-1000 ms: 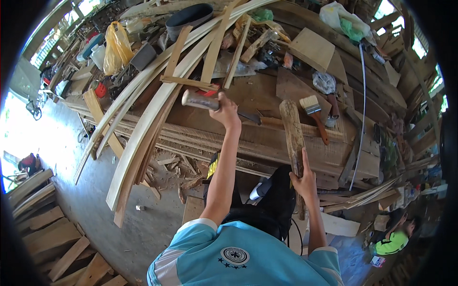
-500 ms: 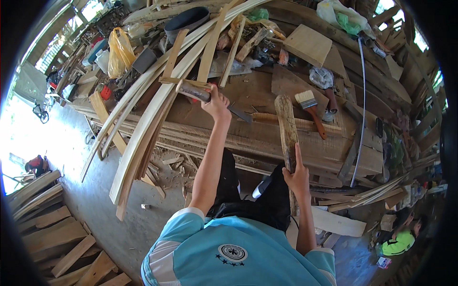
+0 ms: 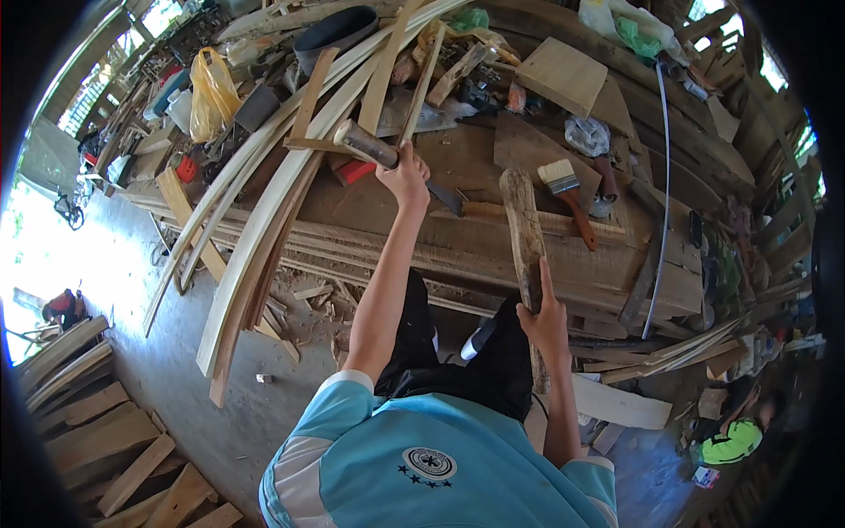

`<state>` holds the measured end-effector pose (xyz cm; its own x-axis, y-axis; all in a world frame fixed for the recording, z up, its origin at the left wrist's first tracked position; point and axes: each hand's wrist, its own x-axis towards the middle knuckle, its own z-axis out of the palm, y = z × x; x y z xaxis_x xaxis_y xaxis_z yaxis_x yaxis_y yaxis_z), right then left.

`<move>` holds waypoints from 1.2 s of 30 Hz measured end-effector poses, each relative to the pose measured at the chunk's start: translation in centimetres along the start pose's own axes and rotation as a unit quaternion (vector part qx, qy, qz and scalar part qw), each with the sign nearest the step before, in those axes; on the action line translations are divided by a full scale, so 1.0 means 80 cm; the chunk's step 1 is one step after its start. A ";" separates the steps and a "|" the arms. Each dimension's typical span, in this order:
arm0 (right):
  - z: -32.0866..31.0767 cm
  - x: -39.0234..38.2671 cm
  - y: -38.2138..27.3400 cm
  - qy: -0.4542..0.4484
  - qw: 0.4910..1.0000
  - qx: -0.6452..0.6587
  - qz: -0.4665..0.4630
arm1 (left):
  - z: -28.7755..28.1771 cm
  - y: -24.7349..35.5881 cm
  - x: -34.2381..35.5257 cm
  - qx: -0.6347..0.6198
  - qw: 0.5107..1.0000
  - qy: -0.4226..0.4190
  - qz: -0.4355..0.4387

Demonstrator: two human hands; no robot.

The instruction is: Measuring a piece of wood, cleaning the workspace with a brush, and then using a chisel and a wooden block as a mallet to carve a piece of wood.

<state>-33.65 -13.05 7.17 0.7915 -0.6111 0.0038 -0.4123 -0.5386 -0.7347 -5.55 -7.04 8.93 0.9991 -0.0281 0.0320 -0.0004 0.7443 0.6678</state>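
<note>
My left hand (image 3: 406, 182) is closed around a chisel (image 3: 361, 143) held above the bench. Its thick wooden handle sticks out to the left of my fist, and the flat metal blade slants down to the right. In my right hand (image 3: 547, 324), closed with the index finger lying along the wood, is a rough wooden club (image 3: 522, 216) whose thick end points away from me over the bench. Right of the club lies a paintbrush (image 3: 569, 201) with pale bristles and an orange-brown handle. Beneath the chisel, a red object (image 3: 354, 171) is partly visible.
Long thin wood strips (image 3: 273, 229) cross the left side of the workbench (image 3: 378, 224) and overhang its front edge. A dark tub (image 3: 336, 37), a yellow plastic bag (image 3: 211, 95) and a square board (image 3: 563, 77) stand farther back. Planks (image 3: 97, 427) are piled at lower left.
The chisel in my left hand has shifted slightly right and tilted more, uncovering more of the red object. My right hand still holds the club in nearly the same place.
</note>
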 end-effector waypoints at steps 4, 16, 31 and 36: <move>-0.004 0.001 -0.002 -0.023 0.999 -0.014 0.026 | 0.011 -0.008 -0.006 0.061 0.997 -0.040 0.039; -0.013 0.005 -0.007 -0.037 0.998 -0.020 0.037 | 0.065 -0.022 -0.027 0.351 0.880 -0.244 0.207; -0.010 0.004 -0.001 -0.035 0.999 -0.021 0.033 | 0.031 -0.036 0.006 0.227 0.944 -0.148 0.187; -0.010 0.005 -0.002 -0.035 0.999 -0.013 0.037 | 0.033 -0.032 -0.001 0.221 0.948 -0.145 0.176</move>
<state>-33.62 -13.69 7.80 0.7884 -0.6074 -0.0978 -0.4808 -0.5091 -0.7140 -5.74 -10.68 9.15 0.8803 -0.0606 0.4706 -0.4127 0.3915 0.8224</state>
